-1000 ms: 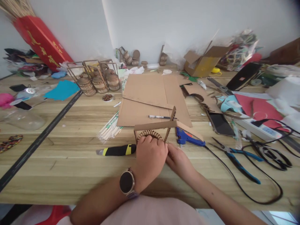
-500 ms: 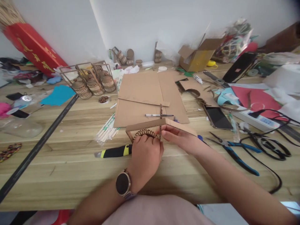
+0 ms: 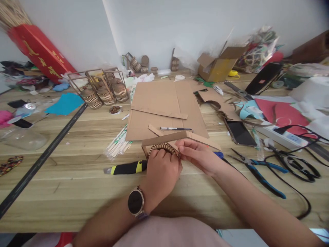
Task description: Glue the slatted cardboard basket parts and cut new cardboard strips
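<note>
Head cam: left hand covering striped ring, can't tell its grip; right hand pinching cardboard strip.

Light soft, moderate, fairly even across the bench; source out of view. Diffuse shadow nearer the body than the left hand, pooled between the forearms. Pale wall beyond both hands carries a brighter slanting streak. Wide-lens stretching far out to either side; dark corner high to the right of the right hand. Fine detail smeared, distant clutter softest.
</note>
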A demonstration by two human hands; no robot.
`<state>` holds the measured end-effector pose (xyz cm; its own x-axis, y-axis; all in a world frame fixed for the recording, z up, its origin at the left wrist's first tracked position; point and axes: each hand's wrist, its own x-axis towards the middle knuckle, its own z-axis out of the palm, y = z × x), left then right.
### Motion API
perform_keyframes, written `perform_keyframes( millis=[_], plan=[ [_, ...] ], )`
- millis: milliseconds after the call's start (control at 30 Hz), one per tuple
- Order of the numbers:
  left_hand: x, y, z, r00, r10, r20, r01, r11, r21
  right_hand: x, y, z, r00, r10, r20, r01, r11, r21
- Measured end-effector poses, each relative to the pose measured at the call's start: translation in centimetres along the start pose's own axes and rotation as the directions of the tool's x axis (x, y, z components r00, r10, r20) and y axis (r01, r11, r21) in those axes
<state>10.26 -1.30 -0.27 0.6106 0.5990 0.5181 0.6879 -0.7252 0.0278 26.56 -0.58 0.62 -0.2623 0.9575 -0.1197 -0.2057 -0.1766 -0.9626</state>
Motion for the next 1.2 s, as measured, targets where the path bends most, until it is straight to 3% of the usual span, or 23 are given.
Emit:
perform_keyframes(
  millis=[167,300,400,533,667,900,1067,1200],
  plan=[
    [0.3,-1.4,0.2,0.992,0.125,-0.026,-0.126,0.991,-0.048,-0.5,-0.1,0.2,1.000,0.007,-0.002,-0.007,1.000,0.002],
    [0.8,-3.1,0.1,0.964,0.261,0.048,-0.252,0.957,-0.145,-0.9,-0.1,0.5,1.000,0.000,-0.023,-0.001,1.000,-0.021],
    [1.1,-3.7,0.0,0.953,0.283,0.110,-0.260,0.947,-0.189,-1.0,0.0,0.6,0.998,-0.023,-0.057,0.020,0.998,-0.067],
    [0.9,-2.9,-0.4,0.977,0.198,0.085,-0.183,0.970,-0.158,-1.1,0.3,0.1,0.995,-0.087,-0.054,0.078,0.987,-0.141],
    [0.4,-1.5,-0.9,1.000,0.028,0.014,-0.025,0.988,-0.153,-1.1,0.7,-0.7,0.992,-0.084,-0.092,0.075,0.992,-0.097],
    [1.2,0.4,-0.9,0.988,-0.133,-0.077,0.095,0.923,-0.373,-1.8,0.6,-0.3,0.969,-0.025,-0.245,0.048,0.995,0.088],
    [2.2,1.1,-0.9,0.976,-0.218,0.002,0.186,0.828,-0.529,-3.1,-0.1,-0.4,0.960,-0.059,-0.275,0.075,0.996,0.050],
    [2.5,1.4,-1.2,0.960,-0.238,0.148,0.274,0.689,-0.671,-4.4,-0.3,-3.1,0.931,-0.131,-0.342,0.040,0.964,-0.262]
  ],
)
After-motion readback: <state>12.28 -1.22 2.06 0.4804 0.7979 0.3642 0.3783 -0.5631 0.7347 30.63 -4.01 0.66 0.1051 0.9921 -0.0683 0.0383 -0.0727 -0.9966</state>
